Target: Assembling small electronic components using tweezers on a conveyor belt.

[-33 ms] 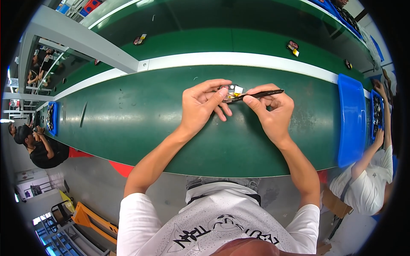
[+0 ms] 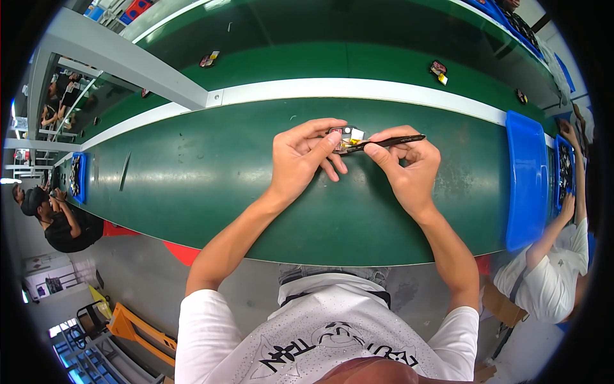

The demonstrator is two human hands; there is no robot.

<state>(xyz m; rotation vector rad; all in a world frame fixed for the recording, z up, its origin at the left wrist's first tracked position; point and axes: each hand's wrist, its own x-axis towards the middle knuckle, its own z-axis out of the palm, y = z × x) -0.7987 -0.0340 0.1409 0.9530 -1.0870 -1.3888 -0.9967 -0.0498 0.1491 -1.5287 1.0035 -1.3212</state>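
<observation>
My left hand point(image 2: 299, 153) is closed on a small dark electronic device point(image 2: 346, 132), held between thumb and fingers above the green bench. The device's inside faces up, with a white-and-yellow piece point(image 2: 356, 136) at its right side and a bit of red near my thumb. My right hand point(image 2: 409, 168) pinches slim black tweezers point(image 2: 400, 140) between thumb and fingers. Their tip end reaches the device's lower right edge; whether it grips anything there is too small to tell.
An upright blue tray point(image 2: 527, 182) stands at the right, beside a co-worker point(image 2: 550, 269). Beyond the white rail point(image 2: 358, 88) several small devices point(image 2: 439, 69) lie on the green belt. A thin tool point(image 2: 125, 171) lies on the bench at left. A grey post point(image 2: 128, 57) rises far left.
</observation>
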